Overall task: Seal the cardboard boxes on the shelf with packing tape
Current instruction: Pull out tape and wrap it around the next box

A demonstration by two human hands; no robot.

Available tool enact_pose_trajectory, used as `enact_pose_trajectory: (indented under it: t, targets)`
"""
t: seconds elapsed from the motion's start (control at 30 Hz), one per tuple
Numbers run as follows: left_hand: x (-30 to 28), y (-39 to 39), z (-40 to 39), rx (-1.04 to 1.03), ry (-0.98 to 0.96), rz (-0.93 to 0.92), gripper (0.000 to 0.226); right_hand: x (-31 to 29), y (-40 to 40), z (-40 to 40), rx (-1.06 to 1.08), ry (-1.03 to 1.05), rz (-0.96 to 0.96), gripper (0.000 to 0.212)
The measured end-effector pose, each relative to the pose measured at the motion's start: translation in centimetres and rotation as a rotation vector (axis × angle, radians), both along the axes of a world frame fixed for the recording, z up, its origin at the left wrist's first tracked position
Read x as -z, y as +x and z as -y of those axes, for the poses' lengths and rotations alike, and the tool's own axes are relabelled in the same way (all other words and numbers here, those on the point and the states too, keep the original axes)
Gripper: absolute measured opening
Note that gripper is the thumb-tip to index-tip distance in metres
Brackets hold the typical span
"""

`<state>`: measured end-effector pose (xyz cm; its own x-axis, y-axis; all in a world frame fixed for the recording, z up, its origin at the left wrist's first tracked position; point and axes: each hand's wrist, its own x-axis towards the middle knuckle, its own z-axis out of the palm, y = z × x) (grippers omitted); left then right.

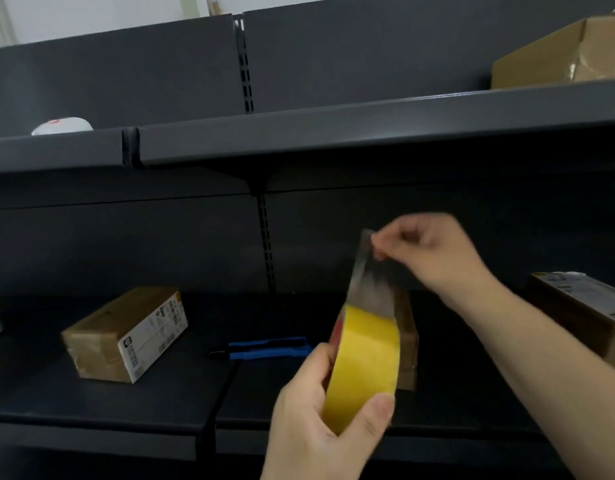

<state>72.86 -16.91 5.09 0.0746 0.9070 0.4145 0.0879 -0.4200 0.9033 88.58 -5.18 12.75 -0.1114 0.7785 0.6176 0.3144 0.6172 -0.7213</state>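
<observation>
Holding the yellow tape roll on edge in my left hand, I have my fingers and thumb pressed around its rim, so its round face turns toward the left and its axis runs roughly left to right. My right hand pinches the free end of the tape strip between thumb and fingertips; the clear strip rises from the top of the roll, upward and slightly to the right.

Both hands are out in front of the lower shelf, a dark metal board. On it, to the left, a small cardboard box lies with its long axis running near to far and a white label on its right side. A blue-handled tool lies flat between that box and the roll. Directly behind the roll sits another cardboard box, mostly hidden by it. At the right edge a third box is cut off by the frame and partly covered by my forearm.

On the upper shelf, a larger box sits far right, and a white object on the left is too hidden to identify. My right hand is blurred.
</observation>
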Motion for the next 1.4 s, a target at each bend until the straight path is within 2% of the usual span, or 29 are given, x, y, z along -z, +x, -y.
enact_pose_trajectory:
  t: [0.03,0.1,0.17,0.23,0.37,0.47,0.57,0.67,0.8,0.87,1.0,1.03,1.1,1.2,1.3,1.33,1.4]
  targets:
    - [0.0,0.1,0.1,0.074,-0.088,0.078,0.035,-0.7,0.6,-1.2,0.053,0.017,-0.017,0.022]
    - [0.0,0.2,0.2,0.229,-0.245,0.198,0.041,-1.8,1.5,-3.8,0.152,0.014,0.077,0.021]
    - [0.4,0.5,0.5,0.332,-0.288,0.22,0.053,-1.8,2.3,-6.6,0.224,-0.09,0.2,0.021]
    - [0.7,0.8,0.7,0.343,-0.296,0.229,0.064,-1.2,2.8,-9.0,0.226,-0.231,0.274,0.017]
    - [1.0,1.1,0.6,0.219,-0.362,0.189,0.072,1.3,2.8,-11.8,0.145,-0.444,0.302,0.01]
    - [1.5,1.4,0.1,0.134,-0.424,0.074,0.068,2.9,2.9,-12.6,0.14,-0.536,0.336,0.008]
    - [1.7,1.8,-0.1,0.104,-0.426,0.08,0.063,3.3,3.5,-12.9,0.137,-0.592,0.34,0.013]
    - [1.7,2.0,-0.2,0.154,-0.457,0.147,0.049,3.1,4.0,-13.1,0.133,-0.606,0.359,0.015]
    - [2.3,2.0,-0.4,0.175,-0.502,0.186,0.066,3.3,4.0,-13.3,0.138,-0.607,0.357,0.018]
    - [2.4,1.9,-0.6,0.154,-0.544,0.161,0.067,4.2,3.9,-13.3,0.144,-0.615,0.383,0.021]
    - [2.8,1.4,-1.1,0.135,-0.59,0.095,0.032,5.9,3.7,-13.7,0.204,-0.732,0.407,0.029]
    - [2.8,1.4,-1.3,0.119,-0.591,0.1,0.031,6.0,3.7,-13.9,0.206,-0.784,0.387,0.031]
    - [2.6,1.6,-1.5,0.105,-0.589,0.14,0.036,6.1,3.5,-14.0,0.221,-0.873,0.346,0.036]
    - [2.9,1.3,-1.3,0.159,-0.562,0.202,0.046,5.9,2.8,-13.9,0.276,-0.897,0.352,0.036]
    - [3.1,0.8,-1.2,0.225,-0.55,0.256,0.042,6.3,2.0,-13.2,0.285,-0.95,0.57,0.027]
    - [3.1,0.7,-1.1,0.245,-0.549,0.26,0.042,6.9,2.0,-13.2,0.293,-0.95,0.601,0.026]
    - [3.0,0.5,-1.0,0.264,-0.558,0.275,0.046,7.7,2.3,-13.7,0.311,-0.846,0.525,0.024]
